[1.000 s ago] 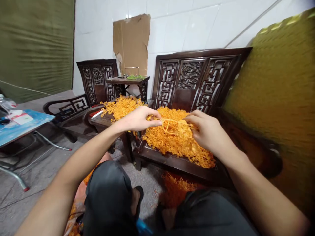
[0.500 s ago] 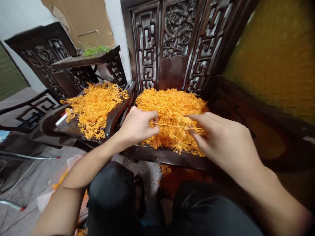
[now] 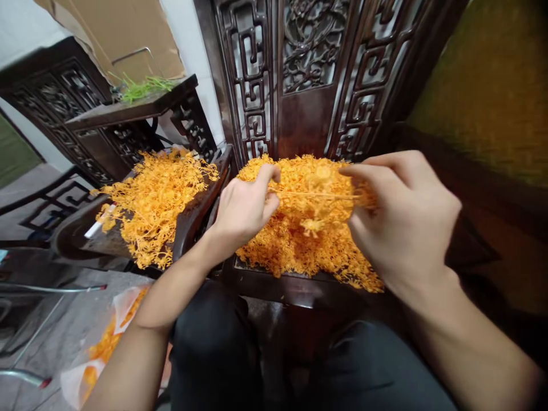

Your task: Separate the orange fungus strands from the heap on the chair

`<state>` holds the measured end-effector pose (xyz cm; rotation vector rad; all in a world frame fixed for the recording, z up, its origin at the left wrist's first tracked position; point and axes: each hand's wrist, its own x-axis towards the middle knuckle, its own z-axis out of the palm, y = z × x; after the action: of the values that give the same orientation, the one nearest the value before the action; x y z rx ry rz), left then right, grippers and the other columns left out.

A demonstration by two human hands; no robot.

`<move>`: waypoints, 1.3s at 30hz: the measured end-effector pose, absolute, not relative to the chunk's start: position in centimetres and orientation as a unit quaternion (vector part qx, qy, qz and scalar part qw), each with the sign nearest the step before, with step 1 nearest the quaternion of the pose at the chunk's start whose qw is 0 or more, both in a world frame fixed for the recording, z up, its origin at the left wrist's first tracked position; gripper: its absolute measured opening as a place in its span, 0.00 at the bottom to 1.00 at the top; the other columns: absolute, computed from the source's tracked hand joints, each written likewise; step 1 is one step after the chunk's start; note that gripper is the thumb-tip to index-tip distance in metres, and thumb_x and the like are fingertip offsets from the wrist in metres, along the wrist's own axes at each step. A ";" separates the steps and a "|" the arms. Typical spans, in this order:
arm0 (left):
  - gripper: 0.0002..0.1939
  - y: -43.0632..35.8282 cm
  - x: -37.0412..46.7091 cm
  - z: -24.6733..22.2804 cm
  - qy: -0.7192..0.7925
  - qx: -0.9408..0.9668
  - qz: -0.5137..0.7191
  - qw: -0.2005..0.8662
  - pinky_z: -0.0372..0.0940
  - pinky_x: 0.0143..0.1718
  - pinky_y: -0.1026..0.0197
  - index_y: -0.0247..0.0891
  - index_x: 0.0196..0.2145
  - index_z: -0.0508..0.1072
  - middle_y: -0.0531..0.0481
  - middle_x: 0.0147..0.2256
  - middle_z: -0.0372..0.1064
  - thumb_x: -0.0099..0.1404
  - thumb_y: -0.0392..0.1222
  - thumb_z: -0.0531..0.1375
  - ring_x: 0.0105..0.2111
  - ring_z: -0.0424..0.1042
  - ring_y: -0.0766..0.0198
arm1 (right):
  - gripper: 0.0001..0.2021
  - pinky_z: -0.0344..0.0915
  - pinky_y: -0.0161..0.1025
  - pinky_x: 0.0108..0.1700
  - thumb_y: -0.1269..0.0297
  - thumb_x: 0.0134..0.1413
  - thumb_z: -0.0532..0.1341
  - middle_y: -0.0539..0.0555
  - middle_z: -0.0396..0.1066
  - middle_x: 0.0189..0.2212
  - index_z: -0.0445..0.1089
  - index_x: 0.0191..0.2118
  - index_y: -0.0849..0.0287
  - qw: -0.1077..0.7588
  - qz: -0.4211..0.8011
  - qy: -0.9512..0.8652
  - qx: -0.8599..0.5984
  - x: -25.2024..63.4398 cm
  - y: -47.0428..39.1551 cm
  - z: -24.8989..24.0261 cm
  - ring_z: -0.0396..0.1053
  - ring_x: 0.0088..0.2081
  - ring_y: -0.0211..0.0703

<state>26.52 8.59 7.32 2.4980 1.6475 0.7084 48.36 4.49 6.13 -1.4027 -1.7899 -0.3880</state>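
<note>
My left hand (image 3: 248, 202) pinches one end of a thin orange strand (image 3: 317, 196) above the chair seat. Blurred by motion, my right hand (image 3: 398, 211) closes around the strand's other end, near some orange blossom-like bits. The strand runs roughly level between both hands, with small orange tufts beside it. Below them a large heap of orange plastic-looking pieces (image 3: 282, 251) covers the dark wooden seat. Another orange pile (image 3: 158, 200) lies to the left, on a neighbouring dark wooden surface.
A carved chair back (image 3: 308, 114) rises behind the heap. Green strands (image 3: 145, 88) lie on a small dark table (image 3: 128, 111) at the upper left. A plastic bag with orange pieces (image 3: 100, 348) is on the floor, near metal legs (image 3: 51, 289).
My right hand has moved up and outward, and my left hand slightly up. The strand is stretched longer between them. The view has shifted a little.
</note>
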 end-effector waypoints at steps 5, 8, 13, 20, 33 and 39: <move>0.10 8.9 25.3 7.4 0.407 0.792 0.359 0.280 0.69 0.43 0.59 0.38 0.36 0.70 0.50 0.32 0.75 0.67 0.33 0.49 0.34 0.74 0.65 | 0.17 0.71 0.58 0.52 0.61 0.65 0.59 0.65 0.70 0.56 0.71 0.57 0.57 0.361 -0.130 -0.815 -0.435 49.3 4.8 6.2 0.70 0.56 0.62; 0.07 8.5 25.0 7.5 0.356 0.783 0.382 0.337 0.68 0.51 0.56 0.37 0.32 0.70 0.47 0.36 0.76 0.66 0.34 0.52 0.42 0.75 0.63 | 0.26 0.61 0.66 0.64 0.42 0.60 0.63 0.64 0.55 0.70 0.72 0.55 0.55 0.327 0.007 -0.883 -0.335 49.4 4.3 6.6 0.58 0.68 0.67; 0.12 7.3 26.1 7.1 0.335 0.799 0.342 0.364 0.67 0.50 0.56 0.37 0.29 0.69 0.48 0.35 0.76 0.68 0.46 0.60 0.39 0.74 0.63 | 0.16 0.68 0.54 0.61 0.50 0.69 0.56 0.59 0.73 0.57 0.74 0.40 0.55 0.504 0.239 -0.720 -0.413 47.9 4.0 6.0 0.73 0.57 0.51; 0.07 7.2 26.3 6.6 0.262 0.815 0.323 0.402 0.67 0.48 0.57 0.37 0.35 0.70 0.50 0.38 0.74 0.61 0.39 0.66 0.40 0.72 0.64 | 0.21 0.73 0.43 0.43 0.48 0.55 0.68 0.57 0.80 0.40 0.77 0.46 0.59 0.418 0.400 -0.678 -0.453 47.4 3.8 5.5 0.77 0.40 0.47; 0.21 7.2 23.8 6.9 0.265 0.916 0.078 0.291 0.63 0.36 0.61 0.41 0.51 0.77 0.52 0.35 0.77 0.60 0.39 0.65 0.29 0.71 0.65 | 0.17 0.67 0.39 0.35 0.50 0.65 0.60 0.54 0.78 0.32 0.80 0.45 0.57 0.179 0.239 -0.821 -0.487 50.7 0.7 6.1 0.72 0.31 0.43; 0.11 7.7 23.6 5.6 0.295 0.944 0.079 0.127 0.61 0.43 0.57 0.39 0.31 0.79 0.47 0.32 0.76 0.69 0.42 0.59 0.36 0.73 0.59 | 0.18 0.71 0.41 0.45 0.57 0.70 0.54 0.59 0.80 0.40 0.78 0.51 0.59 0.133 0.172 -0.846 -0.486 50.9 1.1 5.7 0.77 0.40 0.47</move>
<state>23.61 7.68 5.60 2.7455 0.8590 0.2306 50.91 1.08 5.66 -1.4099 -2.4548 0.4999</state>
